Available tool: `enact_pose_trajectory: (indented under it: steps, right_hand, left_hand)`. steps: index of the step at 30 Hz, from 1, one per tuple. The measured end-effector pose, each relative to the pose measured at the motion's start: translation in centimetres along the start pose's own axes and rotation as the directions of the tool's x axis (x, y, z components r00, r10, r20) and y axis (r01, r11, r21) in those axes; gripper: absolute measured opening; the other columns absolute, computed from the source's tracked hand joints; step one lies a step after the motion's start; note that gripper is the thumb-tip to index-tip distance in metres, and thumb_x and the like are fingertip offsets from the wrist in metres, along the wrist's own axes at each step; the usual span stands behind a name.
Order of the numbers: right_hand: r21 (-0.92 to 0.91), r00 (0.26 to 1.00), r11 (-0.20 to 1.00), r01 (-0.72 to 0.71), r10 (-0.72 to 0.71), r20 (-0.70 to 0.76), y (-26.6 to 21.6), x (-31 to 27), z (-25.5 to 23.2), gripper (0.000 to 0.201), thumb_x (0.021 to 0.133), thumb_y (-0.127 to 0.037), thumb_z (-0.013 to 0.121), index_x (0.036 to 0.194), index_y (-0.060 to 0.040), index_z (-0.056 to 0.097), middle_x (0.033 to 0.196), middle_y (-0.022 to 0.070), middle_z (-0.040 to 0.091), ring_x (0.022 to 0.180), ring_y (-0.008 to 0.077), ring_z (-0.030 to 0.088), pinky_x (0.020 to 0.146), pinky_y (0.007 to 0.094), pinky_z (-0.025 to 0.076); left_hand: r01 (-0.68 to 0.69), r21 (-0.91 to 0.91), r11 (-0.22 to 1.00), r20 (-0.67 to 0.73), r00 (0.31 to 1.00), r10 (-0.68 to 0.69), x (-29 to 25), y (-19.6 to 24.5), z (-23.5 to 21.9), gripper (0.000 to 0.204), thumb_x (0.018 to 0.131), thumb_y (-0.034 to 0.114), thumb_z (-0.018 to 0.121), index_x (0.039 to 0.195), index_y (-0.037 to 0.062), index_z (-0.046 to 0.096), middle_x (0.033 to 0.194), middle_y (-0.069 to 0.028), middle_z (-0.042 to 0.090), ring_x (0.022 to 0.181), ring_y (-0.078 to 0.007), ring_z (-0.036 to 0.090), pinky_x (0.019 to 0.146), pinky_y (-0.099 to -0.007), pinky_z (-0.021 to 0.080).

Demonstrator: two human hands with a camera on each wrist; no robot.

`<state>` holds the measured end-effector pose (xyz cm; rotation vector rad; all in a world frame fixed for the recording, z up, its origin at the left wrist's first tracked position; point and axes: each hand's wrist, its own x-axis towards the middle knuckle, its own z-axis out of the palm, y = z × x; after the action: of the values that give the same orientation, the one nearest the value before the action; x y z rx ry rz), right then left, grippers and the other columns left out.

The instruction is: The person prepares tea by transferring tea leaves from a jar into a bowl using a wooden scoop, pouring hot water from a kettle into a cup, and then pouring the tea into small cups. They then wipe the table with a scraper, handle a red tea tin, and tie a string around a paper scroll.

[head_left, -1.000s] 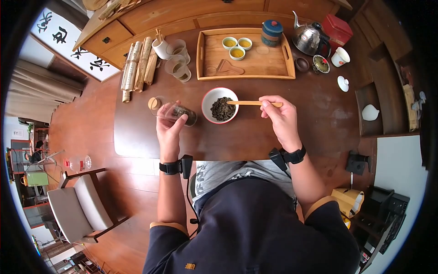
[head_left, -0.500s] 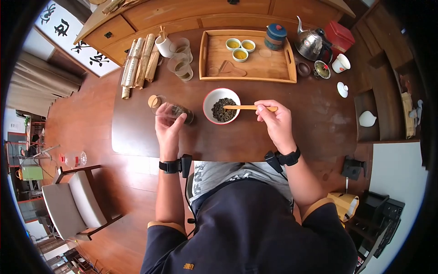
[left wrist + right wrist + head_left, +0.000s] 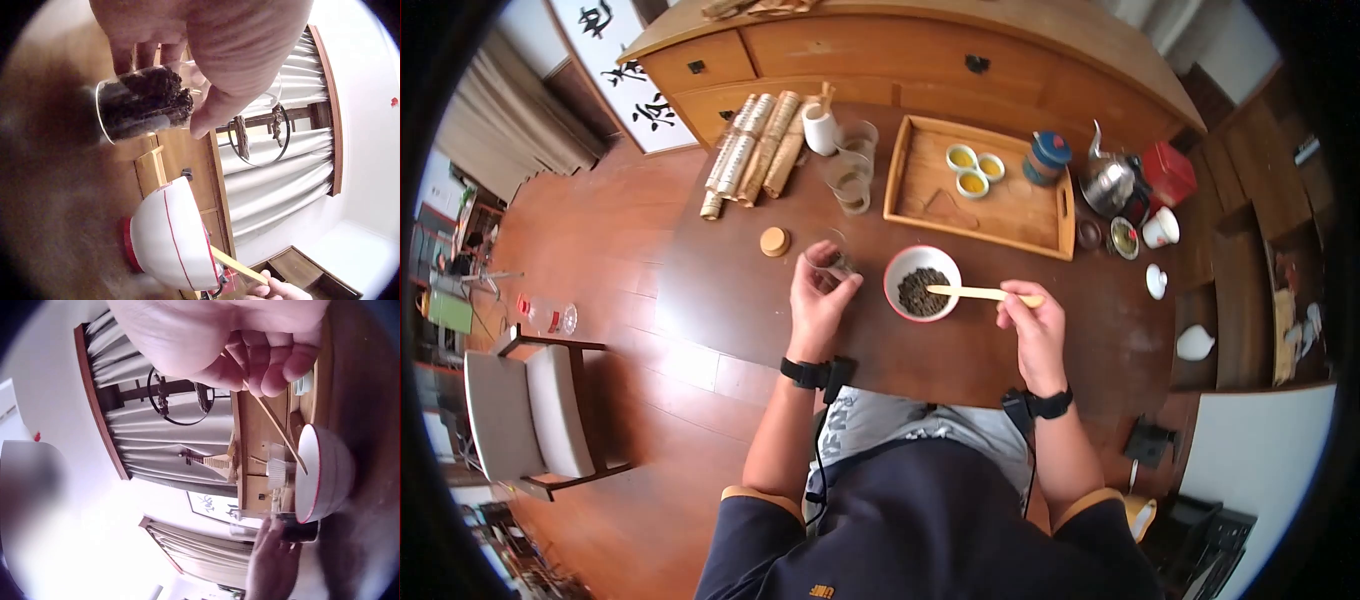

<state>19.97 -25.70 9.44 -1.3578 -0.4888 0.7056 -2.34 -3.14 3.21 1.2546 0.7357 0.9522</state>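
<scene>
My left hand (image 3: 820, 300) grips a clear glass jar (image 3: 144, 103), partly filled with dark, curled tea leaves. The jar stands upright in the fingers, to the left of a white bowl (image 3: 931, 258) with a red rim. More dark tea leaves (image 3: 917, 293) lie in the bowl. Between thumb and fingers, my right hand (image 3: 1035, 325) pinches a flat bamboo stick (image 3: 972, 292) at its outer end. The stick's inner end reaches over the bowl's rim to the leaves. Behind the left hand, a round cork lid (image 3: 775, 241) lies on the table.
Beyond the bowl is a wooden tray (image 3: 1010, 228) with several items, including small cups (image 3: 972, 183) of yellow tea and a blue canister (image 3: 1047, 158). A kettle (image 3: 1110, 185) stands to its right. Glass cups (image 3: 848, 185) and bamboo scrolls (image 3: 750, 150) are at the back left.
The head view has shifted and turned, so the table scene sits lower and further right. The left hand still holds the jar, and the right still holds the stick in the bowl.
</scene>
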Motion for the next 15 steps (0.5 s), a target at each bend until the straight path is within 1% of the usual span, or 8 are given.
enact_pose_trajectory:
  steps: [2,3,6,9,12,13,14,15]
  right_hand:
    - [0.131,0.999,0.990,-0.052,0.053,-0.001,-1.4,0.9,0.0,0.015,0.101,-0.004,0.065,0.115,0.0016,0.067,0.088,0.0057,0.068,0.074,0.0121,0.062,0.069,0.0255,0.051]
    - [0.154,0.998,0.986,-0.058,0.057,0.012,-2.3,1.7,0.1,0.015,0.101,-0.004,0.064,0.115,0.0018,0.067,0.087,0.0059,0.067,0.074,0.0129,0.062,0.069,0.0260,0.050]
    - [0.182,0.999,0.983,-0.041,0.034,0.040,-6.2,4.6,1.1,0.014,0.102,-0.005,0.063,0.114,0.0012,0.065,0.084,0.0057,0.065,0.073,0.0141,0.061,0.067,0.0271,0.049]
    - [0.132,0.989,0.988,0.085,-0.100,0.111,-10.4,8.1,3.4,0.015,0.102,-0.006,0.063,0.116,0.0003,0.064,0.087,0.0045,0.063,0.077,0.0134,0.060,0.070,0.0267,0.049]
    - [-0.055,0.955,0.973,0.224,-0.207,0.212,-14.1,11.9,7.8,0.019,0.103,-0.010,0.065,0.118,0.0001,0.065,0.091,0.0040,0.066,0.081,0.0118,0.062,0.073,0.0259,0.051]
    - [-0.109,0.946,0.963,0.245,-0.213,0.244,-14.9,13.2,9.6,0.019,0.102,-0.011,0.067,0.118,0.0002,0.066,0.093,0.0042,0.067,0.081,0.0112,0.063,0.074,0.0253,0.052]
    - [-0.160,0.936,0.950,0.267,-0.217,0.276,-15.6,14.6,11.5,0.020,0.102,-0.011,0.068,0.118,0.0002,0.067,0.095,0.0045,0.068,0.082,0.0107,0.064,0.075,0.0246,0.052]
    - [-0.177,0.905,0.934,0.310,-0.232,0.357,-15.8,16.3,13.0,0.020,0.102,-0.013,0.069,0.118,-0.0012,0.069,0.095,0.0040,0.070,0.081,0.0098,0.066,0.074,0.0239,0.053]
  left_hand:
    - [-0.008,0.053,0.999,-0.022,1.000,0.010,0.2,0.0,0.2,0.064,0.083,-0.001,0.081,0.141,0.0045,0.053,0.135,-0.0071,0.061,0.119,-0.0182,0.062,0.103,-0.0335,0.051]
    - [-0.025,0.058,0.998,-0.020,0.999,0.026,0.3,0.0,0.2,0.065,0.083,0.001,0.082,0.141,0.0044,0.053,0.134,-0.0088,0.063,0.116,-0.0184,0.063,0.103,-0.0336,0.051]
    - [-0.076,0.209,0.975,0.018,0.997,0.074,0.7,0.0,-0.2,0.062,0.083,0.002,0.082,0.139,0.0030,0.054,0.136,-0.0076,0.062,0.111,-0.0144,0.063,0.098,-0.0316,0.052]
    - [-0.174,0.307,0.936,0.009,0.984,0.180,1.3,-1.1,-0.6,0.062,0.082,0.006,0.083,0.138,0.0036,0.056,0.127,-0.0061,0.065,0.102,-0.0120,0.064,0.094,-0.0314,0.052]
    - [-0.168,0.309,0.936,0.018,0.985,0.171,1.7,-1.8,-0.8,0.063,0.081,0.008,0.084,0.138,0.0046,0.056,0.120,-0.0038,0.066,0.097,-0.0105,0.063,0.092,-0.0309,0.052]
    - [-0.100,0.243,0.965,0.010,0.995,0.101,1.7,-1.3,-0.7,0.065,0.078,0.014,0.086,0.136,0.0039,0.058,0.121,-0.0075,0.065,0.100,-0.0182,0.058,0.096,-0.0349,0.050]
    - [-0.095,0.221,0.971,0.015,0.996,0.094,1.7,-1.2,-0.7,0.066,0.078,0.014,0.086,0.136,0.0038,0.058,0.121,-0.0077,0.064,0.101,-0.0186,0.058,0.097,-0.0351,0.050]
    - [-0.089,0.201,0.976,0.021,0.996,0.086,1.8,-1.2,-0.7,0.066,0.077,0.015,0.086,0.136,0.0038,0.058,0.121,-0.0079,0.064,0.102,-0.0190,0.058,0.098,-0.0352,0.050]
